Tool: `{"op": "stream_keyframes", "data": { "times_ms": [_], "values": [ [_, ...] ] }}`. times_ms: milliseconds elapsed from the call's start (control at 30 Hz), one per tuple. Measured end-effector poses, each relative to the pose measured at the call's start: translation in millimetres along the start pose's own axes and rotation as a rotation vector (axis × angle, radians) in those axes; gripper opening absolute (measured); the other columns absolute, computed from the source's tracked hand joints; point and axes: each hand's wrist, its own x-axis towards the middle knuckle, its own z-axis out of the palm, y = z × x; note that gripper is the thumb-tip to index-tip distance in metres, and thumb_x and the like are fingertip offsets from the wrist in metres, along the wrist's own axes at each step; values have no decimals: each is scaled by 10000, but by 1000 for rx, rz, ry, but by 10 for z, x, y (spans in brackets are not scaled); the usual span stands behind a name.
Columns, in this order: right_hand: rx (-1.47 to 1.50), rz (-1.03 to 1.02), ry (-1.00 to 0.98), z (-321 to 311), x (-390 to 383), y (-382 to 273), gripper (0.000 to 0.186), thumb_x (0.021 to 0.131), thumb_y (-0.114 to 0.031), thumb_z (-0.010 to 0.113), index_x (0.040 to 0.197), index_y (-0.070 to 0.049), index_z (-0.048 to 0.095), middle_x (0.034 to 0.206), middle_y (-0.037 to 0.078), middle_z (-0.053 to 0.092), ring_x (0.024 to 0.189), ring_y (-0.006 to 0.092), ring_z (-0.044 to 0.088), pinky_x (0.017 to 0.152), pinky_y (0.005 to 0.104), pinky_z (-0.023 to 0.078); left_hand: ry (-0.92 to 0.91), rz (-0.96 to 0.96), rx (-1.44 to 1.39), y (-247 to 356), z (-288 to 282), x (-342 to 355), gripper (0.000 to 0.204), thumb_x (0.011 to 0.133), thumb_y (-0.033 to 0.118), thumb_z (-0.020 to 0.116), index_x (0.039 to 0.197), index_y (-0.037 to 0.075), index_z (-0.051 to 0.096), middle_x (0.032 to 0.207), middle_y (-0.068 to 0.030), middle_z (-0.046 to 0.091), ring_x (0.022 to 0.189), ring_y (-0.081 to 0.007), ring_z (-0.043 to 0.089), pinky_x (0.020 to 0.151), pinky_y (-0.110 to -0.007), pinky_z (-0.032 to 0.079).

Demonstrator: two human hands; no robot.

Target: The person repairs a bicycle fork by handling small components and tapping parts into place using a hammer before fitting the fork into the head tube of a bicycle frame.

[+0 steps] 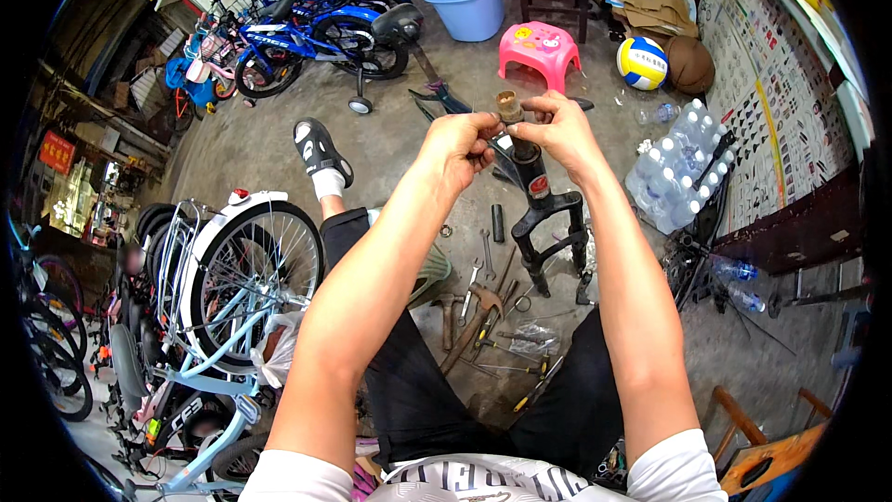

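Note:
A black bicycle frame point(531, 167) with a round red badge stands in front of me, its black fork point(542, 240) pointing down toward the floor. From its head tube rises a short tube end with a brown, rusty or greasy top point(508, 108). My left hand point(457, 143) is at the left of this top, fingers curled and pinched together; what they hold is too small to tell. On the other side, my right hand point(559, 130) has its thumb and forefinger closed around the tube end. The frame's dark saddle point(398, 24) is farther back.
Wrenches point(487, 253), a hammer point(485, 301) and screwdrivers point(539, 385) lie on the floor between my legs. A light blue bicycle point(255, 265) lies at left. Bundled bottles point(678, 167) stand at right. A pink stool point(539, 48) and blue bin point(462, 2) are behind.

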Motion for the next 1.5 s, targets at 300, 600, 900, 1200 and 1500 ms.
{"op": "stream_keyframes", "data": {
  "times_ms": [300,600,900,1200,1500],
  "values": [
    [190,118,-113,-75,21,-14,514,766,-219,886,1177,58,748,1087,87,638,1019,202,665,905,342,517,-46,-1,73,84,-31,3,100,962,84,706,1011,-2,690,903,-95,742,511,-59,415,556,-282,449],
    [-24,-51,-53,-78,8,-134,438,812,-225,865,1160,22,770,1085,75,626,986,183,654,869,335,520,-58,-31,42,74,-21,20,112,963,85,707,1014,-15,695,905,-91,739,507,-57,413,567,-275,446],
    [134,-88,5,2,27,-201,379,839,-213,842,1141,6,777,1090,94,657,1012,208,661,893,331,514,-82,14,-3,187,-35,8,106,975,74,692,1022,-21,686,907,-87,720,502,-49,395,552,-249,430],
    [239,-133,44,102,108,-202,409,853,-233,849,1177,1,761,1093,69,675,1008,179,652,908,312,509,-59,135,96,422,64,-145,113,948,100,737,993,2,702,832,-38,695,527,-53,465,567,-251,465],
    [199,-277,1,61,49,-491,386,905,-119,808,1278,-51,736,1098,26,757,1007,104,680,945,297,546,-114,237,126,388,-57,-320,148,933,133,755,999,9,709,880,-43,716,561,-52,483,600,-259,489]
  ]
}}
